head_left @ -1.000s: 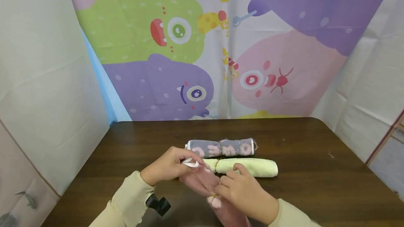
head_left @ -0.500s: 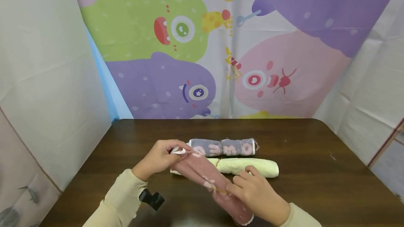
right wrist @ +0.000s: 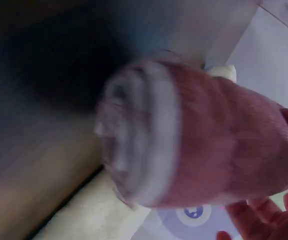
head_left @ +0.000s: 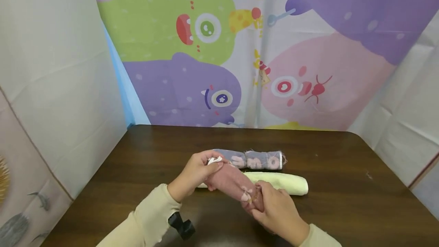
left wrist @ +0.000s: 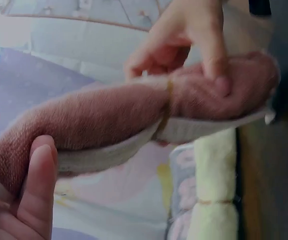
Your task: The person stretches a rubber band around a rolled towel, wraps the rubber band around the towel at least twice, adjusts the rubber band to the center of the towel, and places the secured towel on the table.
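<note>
A rolled pink towel [head_left: 228,180] with white patches hangs slanted above the table between both hands. My left hand [head_left: 197,172] grips its upper left end, where a white edge strip sticks out; the thumb [left wrist: 41,175] lies along the roll in the left wrist view. My right hand [head_left: 279,209] holds the other half, its thumb pressing into the cloth just past a thin yellowish band [left wrist: 169,100] that cinches the roll's middle. In the right wrist view, the towel's coiled end [right wrist: 139,135] faces the camera.
Behind the pink towel, a pale yellow towel roll [head_left: 284,182] lies on the dark wooden table [head_left: 164,144], partly covered by it. Farther back rests a grey towel roll [head_left: 264,160] with pink shapes and loose threads. A cartoon-printed cloth [head_left: 192,83] hangs behind the table.
My right hand has gone from fingering the band with bent fingers to gripping the pink towel beside it. The towel's lower right end has come up, and the head view has shifted slightly.
</note>
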Demonstrator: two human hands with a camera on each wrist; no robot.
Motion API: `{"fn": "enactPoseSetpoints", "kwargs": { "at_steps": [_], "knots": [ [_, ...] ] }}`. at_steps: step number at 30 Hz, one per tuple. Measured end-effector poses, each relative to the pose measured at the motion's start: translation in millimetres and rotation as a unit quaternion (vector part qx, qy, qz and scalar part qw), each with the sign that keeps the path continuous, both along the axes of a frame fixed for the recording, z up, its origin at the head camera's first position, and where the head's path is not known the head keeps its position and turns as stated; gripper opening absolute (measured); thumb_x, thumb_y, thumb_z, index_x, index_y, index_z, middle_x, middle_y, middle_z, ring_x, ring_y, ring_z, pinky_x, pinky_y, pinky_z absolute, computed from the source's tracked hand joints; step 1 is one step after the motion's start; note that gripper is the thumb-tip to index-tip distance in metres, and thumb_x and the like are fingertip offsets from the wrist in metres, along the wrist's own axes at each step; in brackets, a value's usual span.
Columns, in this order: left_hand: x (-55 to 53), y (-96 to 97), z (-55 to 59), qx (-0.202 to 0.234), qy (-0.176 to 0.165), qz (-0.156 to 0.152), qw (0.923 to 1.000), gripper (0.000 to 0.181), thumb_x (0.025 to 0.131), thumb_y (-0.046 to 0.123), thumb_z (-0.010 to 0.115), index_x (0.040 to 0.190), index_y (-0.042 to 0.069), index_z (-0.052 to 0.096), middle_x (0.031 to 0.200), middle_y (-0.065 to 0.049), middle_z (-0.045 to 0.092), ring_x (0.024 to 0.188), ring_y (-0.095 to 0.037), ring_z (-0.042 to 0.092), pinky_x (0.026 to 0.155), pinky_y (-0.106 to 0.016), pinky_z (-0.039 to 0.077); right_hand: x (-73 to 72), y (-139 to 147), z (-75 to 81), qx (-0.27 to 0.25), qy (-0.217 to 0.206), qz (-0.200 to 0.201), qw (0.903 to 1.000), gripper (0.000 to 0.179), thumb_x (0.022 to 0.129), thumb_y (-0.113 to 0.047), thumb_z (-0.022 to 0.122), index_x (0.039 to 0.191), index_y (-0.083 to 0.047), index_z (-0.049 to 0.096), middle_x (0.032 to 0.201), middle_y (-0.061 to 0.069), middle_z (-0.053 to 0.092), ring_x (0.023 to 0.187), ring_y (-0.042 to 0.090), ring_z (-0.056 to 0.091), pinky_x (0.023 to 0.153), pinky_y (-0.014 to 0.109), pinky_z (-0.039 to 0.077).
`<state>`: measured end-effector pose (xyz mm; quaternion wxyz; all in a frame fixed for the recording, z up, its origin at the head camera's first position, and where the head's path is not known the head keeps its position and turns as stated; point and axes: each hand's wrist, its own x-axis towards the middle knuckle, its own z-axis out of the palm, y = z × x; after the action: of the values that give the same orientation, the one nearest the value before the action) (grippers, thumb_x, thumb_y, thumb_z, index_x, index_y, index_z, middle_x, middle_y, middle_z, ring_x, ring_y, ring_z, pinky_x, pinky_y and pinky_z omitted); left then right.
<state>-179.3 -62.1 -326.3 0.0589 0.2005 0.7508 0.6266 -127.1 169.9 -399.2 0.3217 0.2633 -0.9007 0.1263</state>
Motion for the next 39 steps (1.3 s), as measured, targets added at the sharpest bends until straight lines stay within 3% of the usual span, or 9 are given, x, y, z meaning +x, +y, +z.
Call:
{"fn": "enactPoseSetpoints", "kwargs": {
  "at_steps": [7, 13, 16, 20, 23, 27, 29, 33, 39],
  "knots": [
    [0.3, -7.5, -0.7, 0.003, -0.063, -0.062, 0.9961, 0.033, 0.095, 0.014, 0.057, 0.121, -0.007, 0.055, 0.086, -0.009, 0.065, 0.047, -0.012, 0.055, 0.045, -0.026, 0.049, -2.2, 9.4, 6.6, -0.125, -0.158, 0.056, 0.9779, 0.048, 0.071, -0.007, 0.079, 0.114, -0.004, 0.057, 0.083, -0.001, 0.068, 0.068, 0.006, 0.059, 0.061, 0.029, 0.046],
    [-3.2, -18.3, 3.3, -0.196, 0.153, -0.102, 0.9632, 0.061, 0.085, 0.024, 0.072, 0.135, 0.001, 0.046, 0.106, -0.013, 0.060, 0.087, -0.020, 0.059, 0.076, -0.036, 0.051, -15.6, 23.1, 1.1, -0.296, -0.339, 0.227, 0.8635, 0.034, 0.085, 0.010, 0.059, 0.117, 0.014, 0.047, 0.089, 0.016, 0.065, 0.079, 0.002, 0.057, 0.065, 0.023, 0.050],
    [-5.6, -17.4, 2.5, -0.167, 0.236, -0.115, 0.9502, 0.065, 0.080, 0.015, 0.077, 0.134, -0.002, 0.046, 0.119, -0.015, 0.055, 0.104, -0.023, 0.054, 0.088, -0.038, 0.047, -19.4, 26.1, -1.4, -0.333, -0.393, 0.285, 0.8082, 0.033, 0.090, 0.011, 0.050, 0.119, 0.021, 0.040, 0.094, 0.025, 0.063, 0.085, 0.002, 0.059, 0.069, 0.021, 0.051],
    [-8.0, -14.7, -1.4, -0.076, 0.291, -0.156, 0.9408, 0.053, 0.077, -0.003, 0.074, 0.125, -0.004, 0.051, 0.111, -0.019, 0.060, 0.098, -0.018, 0.058, 0.083, -0.033, 0.050, -20.9, 25.2, -3.2, -0.349, -0.428, 0.315, 0.7715, 0.035, 0.093, 0.008, 0.046, 0.122, 0.024, 0.035, 0.100, 0.024, 0.063, 0.089, 0.003, 0.060, 0.074, 0.020, 0.050],
    [-7.9, -14.0, -2.9, -0.047, 0.301, -0.145, 0.9414, 0.039, 0.076, -0.007, 0.074, 0.112, -0.004, 0.059, 0.101, -0.017, 0.065, 0.089, -0.013, 0.060, 0.076, -0.031, 0.053, -21.1, 20.9, -2.9, -0.325, -0.390, 0.301, 0.8069, 0.034, 0.095, 0.004, 0.048, 0.122, 0.021, 0.040, 0.097, 0.014, 0.065, 0.088, 0.003, 0.059, 0.074, 0.022, 0.050],
    [-5.4, -11.4, -1.5, -0.066, 0.275, -0.094, 0.9547, 0.032, 0.078, -0.004, 0.074, 0.108, -0.004, 0.065, 0.097, -0.016, 0.069, 0.082, -0.012, 0.062, 0.071, -0.029, 0.053, -23.0, 11.8, 2.7, -0.184, -0.153, 0.271, 0.9322, 0.024, 0.099, -0.014, 0.053, 0.109, 0.004, 0.064, 0.091, 0.003, 0.066, 0.082, 0.007, 0.060, 0.075, 0.025, 0.047],
    [-4.0, -9.7, -0.1, -0.087, 0.266, -0.069, 0.9576, 0.036, 0.079, -0.002, 0.074, 0.114, -0.004, 0.065, 0.101, -0.018, 0.069, 0.081, -0.012, 0.063, 0.070, -0.028, 0.053, -23.6, 6.1, 7.3, -0.099, 0.011, 0.249, 0.9634, 0.024, 0.099, -0.022, 0.053, 0.097, -0.008, 0.072, 0.086, 0.000, 0.065, 0.075, 0.009, 0.058, 0.074, 0.027, 0.045],
    [-2.2, -6.9, 1.7, -0.103, 0.252, -0.044, 0.9613, 0.037, 0.082, 0.000, 0.072, 0.118, -0.003, 0.064, 0.107, -0.018, 0.068, 0.082, -0.011, 0.063, 0.069, -0.025, 0.052, -23.1, -4.7, 15.1, 0.015, 0.214, 0.219, 0.9518, 0.033, 0.101, -0.026, 0.049, 0.081, -0.019, 0.074, 0.074, -0.007, 0.057, 0.062, 0.010, 0.048, 0.068, 0.032, 0.041],
    [-1.0, -5.7, 3.0, -0.078, 0.221, -0.061, 0.9703, 0.031, 0.081, -0.005, 0.070, 0.112, -0.006, 0.066, 0.107, -0.022, 0.067, 0.078, -0.006, 0.059, 0.064, -0.022, 0.051, -20.2, -10.7, 21.2, 0.038, 0.218, 0.172, 0.9599, 0.042, 0.102, -0.023, 0.043, 0.075, -0.018, 0.074, 0.069, -0.008, 0.053, 0.059, 0.011, 0.042, 0.067, 0.035, 0.036]
  ]
}}
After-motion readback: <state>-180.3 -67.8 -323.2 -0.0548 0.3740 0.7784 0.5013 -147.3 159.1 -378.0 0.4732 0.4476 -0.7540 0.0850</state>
